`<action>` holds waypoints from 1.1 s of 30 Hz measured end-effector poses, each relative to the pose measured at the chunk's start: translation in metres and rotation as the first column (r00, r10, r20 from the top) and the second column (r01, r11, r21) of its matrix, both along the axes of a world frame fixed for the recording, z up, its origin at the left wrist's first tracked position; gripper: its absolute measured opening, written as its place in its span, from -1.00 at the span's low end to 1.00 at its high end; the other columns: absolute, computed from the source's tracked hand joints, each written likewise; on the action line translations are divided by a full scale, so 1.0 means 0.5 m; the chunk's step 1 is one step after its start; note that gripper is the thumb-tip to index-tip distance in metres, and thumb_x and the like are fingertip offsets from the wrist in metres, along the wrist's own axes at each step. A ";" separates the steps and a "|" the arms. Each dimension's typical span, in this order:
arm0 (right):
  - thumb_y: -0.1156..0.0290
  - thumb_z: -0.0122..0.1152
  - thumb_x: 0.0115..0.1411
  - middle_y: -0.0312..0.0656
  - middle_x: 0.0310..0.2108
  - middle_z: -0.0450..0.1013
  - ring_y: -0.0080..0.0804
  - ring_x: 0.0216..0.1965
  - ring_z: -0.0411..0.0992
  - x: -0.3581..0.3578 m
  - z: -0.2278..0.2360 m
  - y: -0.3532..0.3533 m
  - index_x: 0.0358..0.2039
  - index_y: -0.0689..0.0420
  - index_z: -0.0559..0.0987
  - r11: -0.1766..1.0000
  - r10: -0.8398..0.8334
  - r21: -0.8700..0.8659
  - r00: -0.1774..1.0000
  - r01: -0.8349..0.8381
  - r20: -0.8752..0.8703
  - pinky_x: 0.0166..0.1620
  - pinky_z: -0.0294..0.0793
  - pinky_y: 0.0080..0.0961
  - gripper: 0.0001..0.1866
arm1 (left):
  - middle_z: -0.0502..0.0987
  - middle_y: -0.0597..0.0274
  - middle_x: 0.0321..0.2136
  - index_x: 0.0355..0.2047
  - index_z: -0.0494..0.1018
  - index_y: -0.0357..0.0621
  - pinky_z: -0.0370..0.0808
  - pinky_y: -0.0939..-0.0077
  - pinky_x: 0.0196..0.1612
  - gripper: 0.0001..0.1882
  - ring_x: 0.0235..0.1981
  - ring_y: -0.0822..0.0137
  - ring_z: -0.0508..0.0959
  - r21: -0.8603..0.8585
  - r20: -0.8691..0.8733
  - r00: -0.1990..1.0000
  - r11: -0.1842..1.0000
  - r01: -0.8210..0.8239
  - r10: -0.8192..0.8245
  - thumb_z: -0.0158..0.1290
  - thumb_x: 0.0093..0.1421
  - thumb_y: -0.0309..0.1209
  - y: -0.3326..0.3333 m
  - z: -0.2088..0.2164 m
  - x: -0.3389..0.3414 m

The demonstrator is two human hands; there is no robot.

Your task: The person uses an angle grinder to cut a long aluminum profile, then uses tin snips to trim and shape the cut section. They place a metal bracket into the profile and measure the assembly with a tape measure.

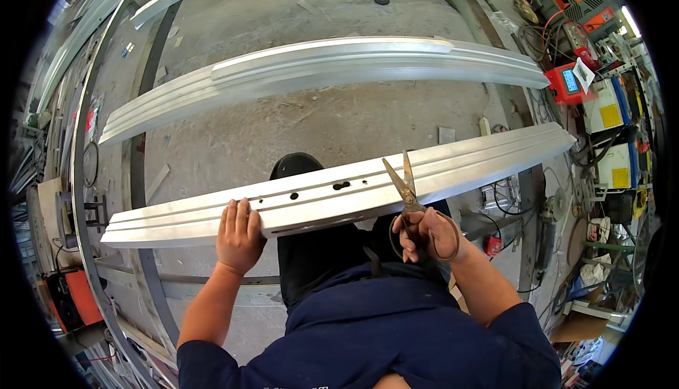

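Note:
A long silver metal profile (311,201) with lengthwise grooves lies across in front of me. Several dark holes pierce its top face near the middle. My left hand (240,237) rests on its near edge, left of the holes, with fingers stretched flat over the metal. In my right hand (428,235) is a pair of worn scissors (407,189), held by the loop handles. Their blades stand apart and point away from me, over the profile right of the holes. Whether the blades touch the metal I cannot tell.
Farther off, a second stack of silver profiles (332,64) lies across the dark steel rails (145,170). On the right stand a red device with a screen (568,83), cables and shelves with blue and yellow items. An orange-and-black machine (74,297) sits at the lower left.

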State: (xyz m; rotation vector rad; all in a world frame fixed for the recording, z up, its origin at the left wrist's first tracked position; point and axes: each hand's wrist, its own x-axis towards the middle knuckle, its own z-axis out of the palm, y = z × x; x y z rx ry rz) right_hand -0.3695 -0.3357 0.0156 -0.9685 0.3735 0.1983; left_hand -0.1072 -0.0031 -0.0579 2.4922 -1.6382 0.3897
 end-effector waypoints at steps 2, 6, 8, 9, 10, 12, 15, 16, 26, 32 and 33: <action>-0.36 -0.29 0.43 -0.26 -0.47 0.41 -0.50 -0.55 0.40 -0.002 -0.005 0.000 -0.01 0.32 0.47 1.000 -0.014 0.007 1.000 0.014 -0.005 -0.28 0.54 -0.49 -0.15 | 0.50 -0.26 0.14 0.00 0.42 -0.23 0.43 -0.16 0.25 -0.53 0.19 -0.36 0.48 -0.016 0.029 0.999 1.000 -0.021 0.021 0.19 0.08 -0.38 0.011 -0.019 -0.020; -0.36 -0.30 0.44 -0.26 -0.47 0.40 -0.50 -0.55 0.40 0.003 -0.005 0.002 -0.02 0.33 0.47 0.999 -0.030 0.015 0.999 0.031 -0.025 -0.28 0.55 -0.49 -0.15 | 0.53 -0.19 0.15 -0.03 0.45 -0.17 0.44 -0.16 0.24 -0.61 0.19 -0.35 0.49 -0.070 0.091 0.994 0.996 -0.051 0.057 0.18 0.15 -0.34 0.018 -0.043 -0.033; -0.34 -0.30 0.44 -0.26 -0.47 0.40 -0.50 -0.55 0.39 0.005 -0.009 0.000 -0.03 0.33 0.47 0.999 -0.032 0.012 0.999 0.033 -0.040 -0.28 0.55 -0.49 -0.16 | 0.54 -0.18 0.13 -0.03 0.45 -0.17 0.45 -0.16 0.24 -0.62 0.19 -0.34 0.49 -0.077 0.095 0.994 0.996 -0.048 0.056 0.18 0.16 -0.33 0.016 -0.045 -0.032; -0.33 -0.31 0.45 -0.26 -0.47 0.40 -0.50 -0.55 0.39 0.004 -0.011 -0.001 -0.03 0.33 0.47 0.999 -0.034 0.005 0.998 0.034 -0.049 -0.29 0.54 -0.49 -0.17 | 0.55 -0.17 0.13 -0.04 0.45 -0.17 0.46 -0.15 0.23 -0.63 0.19 -0.34 0.50 -0.081 0.098 0.994 0.996 -0.048 0.056 0.18 0.17 -0.33 0.015 -0.044 -0.032; -0.32 -0.31 0.46 -0.26 -0.48 0.40 -0.51 -0.55 0.39 0.004 -0.012 -0.003 -0.04 0.33 0.47 0.999 -0.036 -0.001 0.998 0.036 -0.058 -0.29 0.54 -0.50 -0.18 | 0.55 -0.18 0.13 -0.04 0.45 -0.17 0.46 -0.15 0.23 -0.63 0.18 -0.34 0.50 -0.084 0.099 0.994 0.996 -0.043 0.052 0.18 0.16 -0.33 0.013 -0.044 -0.031; -0.28 -0.30 0.48 -0.26 -0.48 0.40 -0.52 -0.55 0.38 0.007 -0.013 -0.005 -0.04 0.33 0.48 0.997 -0.045 -0.071 0.994 0.038 -0.100 -0.30 0.52 -0.51 -0.22 | 0.55 -0.18 0.12 -0.05 0.45 -0.17 0.47 -0.14 0.22 -0.63 0.17 -0.33 0.51 -0.085 0.106 0.993 0.996 -0.032 0.041 0.18 0.15 -0.33 0.013 -0.042 -0.027; -0.31 -0.19 0.43 -0.28 -0.49 0.39 -0.56 -0.57 0.35 0.004 -0.016 -0.014 -0.04 0.35 0.47 0.986 -0.043 -0.167 0.990 0.020 -0.136 -0.33 0.52 -0.52 -0.19 | 0.55 -0.18 0.11 -0.06 0.46 -0.18 0.49 -0.13 0.20 -0.62 0.15 -0.33 0.53 -0.062 0.063 0.997 0.997 -0.038 0.042 0.18 0.13 -0.34 0.007 -0.025 -0.015; -0.34 -0.15 0.41 -0.28 -0.50 0.38 -0.57 -0.58 0.34 0.001 -0.018 -0.017 -0.03 0.36 0.46 0.980 -0.040 -0.197 0.989 0.011 -0.144 -0.34 0.52 -0.53 -0.17 | 0.55 -0.18 0.11 -0.06 0.46 -0.18 0.49 -0.13 0.20 -0.62 0.14 -0.33 0.53 -0.065 0.051 0.998 0.997 -0.033 0.036 0.18 0.12 -0.34 0.003 -0.020 -0.011; -0.10 0.02 0.46 -0.36 -0.51 0.32 -0.64 -0.56 0.28 -0.001 -0.007 -0.043 -0.06 0.30 0.48 0.964 0.010 -0.263 0.997 -0.031 -0.080 -0.36 0.45 -0.59 -0.41 | 0.54 -0.17 0.13 -0.05 0.43 -0.17 0.48 -0.15 0.21 -0.66 0.18 -0.35 0.50 -0.077 0.080 0.996 0.996 -0.038 0.044 0.16 0.21 -0.30 0.016 -0.045 -0.026; -0.11 0.08 0.44 -0.38 -0.51 0.31 -0.65 -0.56 0.27 -0.012 -0.001 -0.053 -0.06 0.31 0.48 0.970 -0.040 -0.244 0.994 0.015 -0.101 -0.39 0.41 -0.61 -0.40 | 0.53 -0.16 0.14 -0.02 0.40 -0.15 0.47 -0.16 0.22 -0.67 0.19 -0.34 0.50 -0.107 0.105 0.993 0.993 -0.040 0.051 0.13 0.28 -0.30 0.018 -0.060 -0.029; -0.09 0.10 0.43 -0.39 -0.50 0.32 -0.66 -0.55 0.27 -0.013 0.000 -0.053 -0.06 0.29 0.49 0.972 -0.050 -0.234 0.993 0.024 -0.106 -0.39 0.40 -0.62 -0.42 | 0.53 -0.16 0.14 -0.02 0.40 -0.15 0.47 -0.16 0.22 -0.67 0.19 -0.34 0.50 -0.104 0.104 0.993 0.994 -0.038 0.049 0.13 0.27 -0.29 0.017 -0.060 -0.028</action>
